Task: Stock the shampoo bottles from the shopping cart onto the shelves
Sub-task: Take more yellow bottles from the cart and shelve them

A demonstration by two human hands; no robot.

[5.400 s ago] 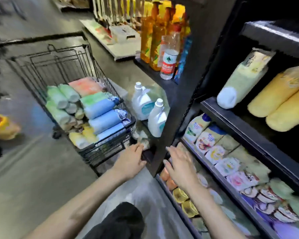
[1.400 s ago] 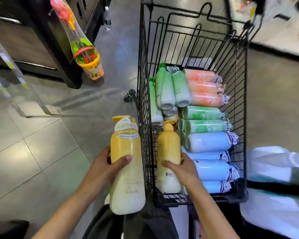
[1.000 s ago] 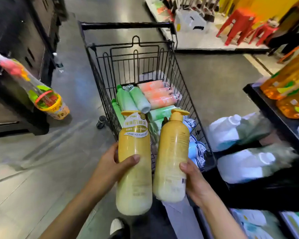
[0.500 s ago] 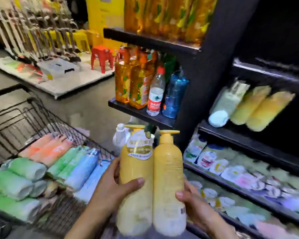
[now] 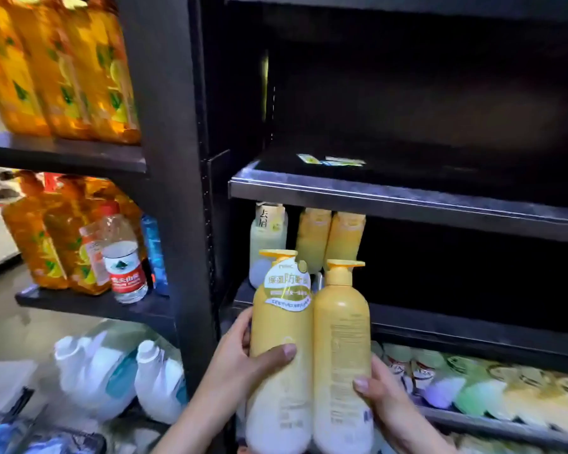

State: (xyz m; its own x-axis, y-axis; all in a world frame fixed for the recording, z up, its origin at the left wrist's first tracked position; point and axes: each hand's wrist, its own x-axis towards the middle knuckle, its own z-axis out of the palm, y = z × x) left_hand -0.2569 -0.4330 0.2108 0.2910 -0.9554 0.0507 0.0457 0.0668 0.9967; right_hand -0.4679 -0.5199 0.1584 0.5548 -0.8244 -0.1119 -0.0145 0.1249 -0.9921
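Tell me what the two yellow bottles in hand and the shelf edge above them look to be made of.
Left yellow pump bottle and right yellow pump bottle: likely opaque plastic with a satin sheen; moulded pump heads, soft highlights, colour fading to white at the base. The left one carries a glossy printed label.
Shelf edge: apparently dark painted metal; thin folded lip with a dull, scuffed reflection.

Left hand (image 5: 240,362) holds a labelled yellow bottle (image 5: 281,352); right hand (image 5: 382,393) holds a plain yellow bottle (image 5: 341,352) — upright, touching, before a black shelf (image 5: 407,199); three bottles (image 5: 309,237) lie beneath it.
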